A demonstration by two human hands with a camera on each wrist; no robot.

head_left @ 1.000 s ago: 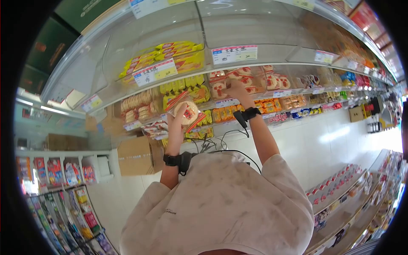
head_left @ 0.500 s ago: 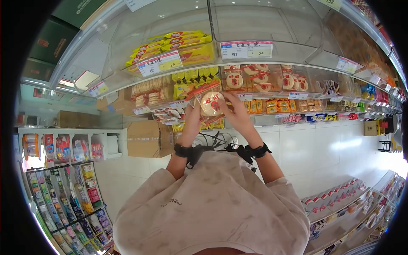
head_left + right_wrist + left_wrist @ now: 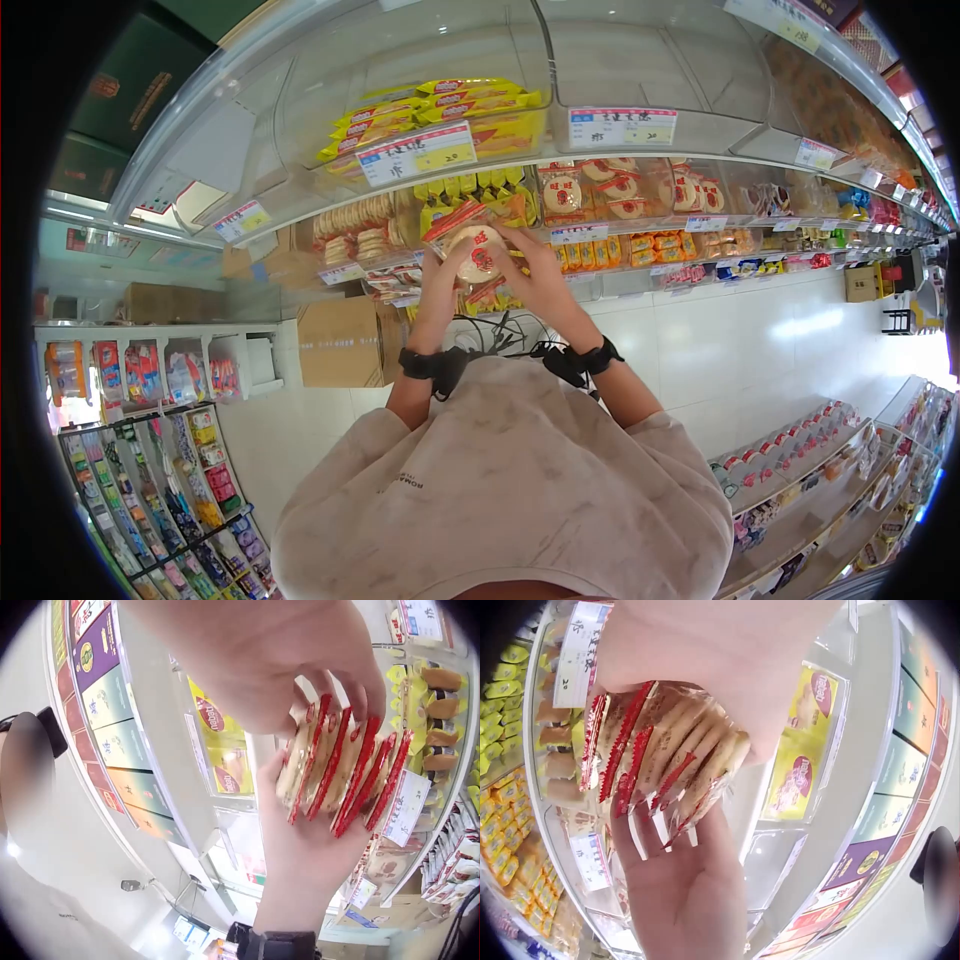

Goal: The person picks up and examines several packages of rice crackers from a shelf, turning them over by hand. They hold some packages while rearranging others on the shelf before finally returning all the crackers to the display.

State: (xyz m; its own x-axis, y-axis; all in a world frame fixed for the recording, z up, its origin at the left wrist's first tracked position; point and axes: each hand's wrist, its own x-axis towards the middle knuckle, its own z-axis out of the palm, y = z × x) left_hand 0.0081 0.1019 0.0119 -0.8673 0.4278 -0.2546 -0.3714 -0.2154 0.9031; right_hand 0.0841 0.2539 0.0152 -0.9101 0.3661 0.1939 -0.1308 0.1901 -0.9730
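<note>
Both hands hold a stack of several round rice crackers (image 3: 468, 262) in clear packets with red edges, in front of the shelves. My left hand (image 3: 434, 298) grips the stack from its left side. On the other side, my right hand (image 3: 543, 282) has its fingers curled at the packets' edge. The left wrist view shows the packets (image 3: 656, 750) fanned side by side between the two hands. In the right wrist view the red serrated edges of the packets (image 3: 341, 772) face outward, with the right fingers (image 3: 360, 694) bent over their ends.
Behind the hands, a shelf bin holds more rice crackers (image 3: 562, 195). Yellow wafer packs (image 3: 440, 110) lie in the bin above, behind a price tag (image 3: 418, 155). Orange snack packs (image 3: 585, 255) fill a lower row. A cardboard box (image 3: 340, 342) stands on the floor at left.
My right hand has come back from the rice cracker bin to join the left at the stack. The left hand has moved right in the head view, still holding the crackers.
</note>
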